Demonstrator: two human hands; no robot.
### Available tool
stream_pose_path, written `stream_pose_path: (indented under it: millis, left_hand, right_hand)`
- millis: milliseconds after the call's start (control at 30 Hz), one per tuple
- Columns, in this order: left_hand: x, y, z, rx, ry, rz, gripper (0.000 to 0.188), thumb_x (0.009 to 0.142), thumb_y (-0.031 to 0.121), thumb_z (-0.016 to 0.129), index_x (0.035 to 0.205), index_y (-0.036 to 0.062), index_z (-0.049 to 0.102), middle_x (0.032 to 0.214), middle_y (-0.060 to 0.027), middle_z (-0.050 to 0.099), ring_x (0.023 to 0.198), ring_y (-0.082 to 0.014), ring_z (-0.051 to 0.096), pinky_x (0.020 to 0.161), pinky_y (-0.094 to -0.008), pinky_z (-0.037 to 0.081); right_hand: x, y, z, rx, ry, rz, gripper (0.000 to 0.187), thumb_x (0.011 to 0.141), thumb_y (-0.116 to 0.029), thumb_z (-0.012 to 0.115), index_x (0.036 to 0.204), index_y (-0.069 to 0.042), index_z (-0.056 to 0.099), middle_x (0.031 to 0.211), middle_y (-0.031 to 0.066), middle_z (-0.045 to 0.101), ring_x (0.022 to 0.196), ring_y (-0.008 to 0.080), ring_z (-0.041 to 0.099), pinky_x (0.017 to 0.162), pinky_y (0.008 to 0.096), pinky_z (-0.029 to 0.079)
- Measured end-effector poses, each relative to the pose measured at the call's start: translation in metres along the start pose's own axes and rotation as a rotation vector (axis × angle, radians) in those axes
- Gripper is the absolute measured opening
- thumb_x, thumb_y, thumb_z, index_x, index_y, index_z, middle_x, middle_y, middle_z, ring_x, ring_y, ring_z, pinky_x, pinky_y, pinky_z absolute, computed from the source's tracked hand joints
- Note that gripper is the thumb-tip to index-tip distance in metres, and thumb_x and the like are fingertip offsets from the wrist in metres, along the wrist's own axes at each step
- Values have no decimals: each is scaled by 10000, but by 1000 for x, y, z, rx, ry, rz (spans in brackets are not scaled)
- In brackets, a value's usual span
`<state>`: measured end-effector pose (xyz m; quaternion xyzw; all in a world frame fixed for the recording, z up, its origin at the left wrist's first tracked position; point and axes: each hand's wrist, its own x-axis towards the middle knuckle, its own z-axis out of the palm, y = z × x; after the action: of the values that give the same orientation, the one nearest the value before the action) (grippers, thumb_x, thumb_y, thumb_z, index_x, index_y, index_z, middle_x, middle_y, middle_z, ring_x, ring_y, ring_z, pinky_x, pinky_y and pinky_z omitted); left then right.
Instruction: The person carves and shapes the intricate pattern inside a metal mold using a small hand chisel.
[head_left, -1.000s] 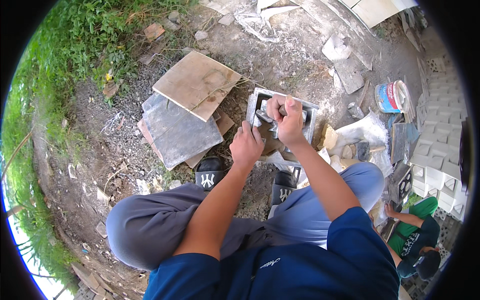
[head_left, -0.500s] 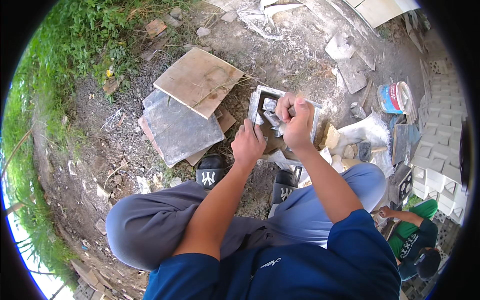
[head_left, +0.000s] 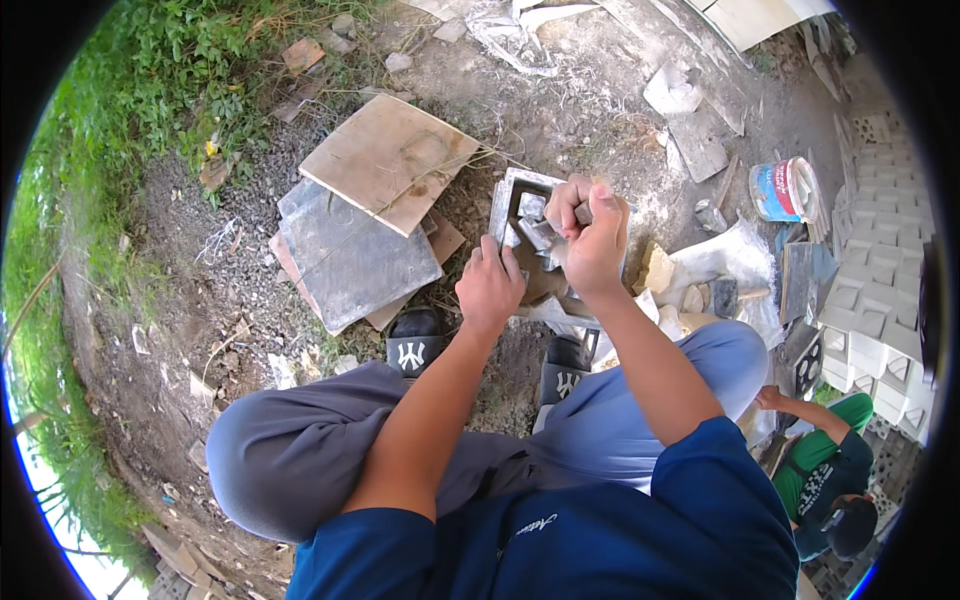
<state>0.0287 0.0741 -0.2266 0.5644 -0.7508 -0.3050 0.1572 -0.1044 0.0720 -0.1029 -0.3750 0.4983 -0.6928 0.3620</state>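
A grey, open-topped rectangular box (head_left: 507,207) stands on the ground in front of my feet, its walls smeared pale. Inside lie several silvery-grey chunks (head_left: 537,234). My left hand (head_left: 490,285) is at the box's left side, its fingers curled over the wall. Above the box's right part my right hand (head_left: 596,245) is closed in a fist, thumb side up. A greyish bit shows between its fingers, but I cannot make out what it is. That hand and forearm hide part of the box's interior and right wall.
Flat boards (head_left: 365,250) lie stacked left of the box. On the right are a white plastic sack (head_left: 725,262) with stones, and a blue, red and white bucket (head_left: 783,190). Pale patterned blocks (head_left: 880,250) line the far right. Another person (head_left: 835,480) sits at lower right.
The view has shifted slightly. My right fist stays over the box with its fingers turned a little, and my left hand stays at the box's left wall.
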Motion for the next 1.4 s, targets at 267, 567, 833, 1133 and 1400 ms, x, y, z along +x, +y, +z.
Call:
stream_pose_path:
  millis: [267,567,833,1133,1400]
  left_hand:
    - [1,6,3,-21,-1,-4,245,1050,291,499,1055,47,474,926,-260,679,802,-491,687,668,-593,548]
    - [0,6,3,-3,-3,-1,251,1041,295,521,1048,47,492,909,-223,669,847,-449,696,670,-565,569]
    - [3,6,2,-15,13,23,224,1043,273,505,1059,51,475,914,-244,675,793,-472,692,646,-575,554]
    - [0,3,2,-18,9,10,240,1046,282,505,1053,44,470,893,-254,672,793,-487,687,656,-591,546]
    - [-1,0,5,-22,1,1,220,1056,271,473,1061,51,468,913,-257,674,805,-497,679,670,-604,539]
  right_hand:
    - [0,0,-1,-19,-55,-34,527,1106,-398,327,702,-66,388,648,18,431,591,93,353,537,286,273]
    - [-2,-1,-2,11,-53,-6,530,1106,-375,324,690,-58,410,635,21,430,593,93,356,549,285,281]
    - [-2,-9,12,-63,-82,-50,527,1107,-336,337,675,-48,426,633,13,431,600,105,366,563,303,296]
    - [-15,-8,7,-7,-12,73,524,1113,-394,345,728,-54,447,696,15,435,664,112,395,618,292,331]
    - [-27,0,-1,16,0,48,509,1114,-381,337,745,-43,431,734,36,450,691,130,390,656,296,327]
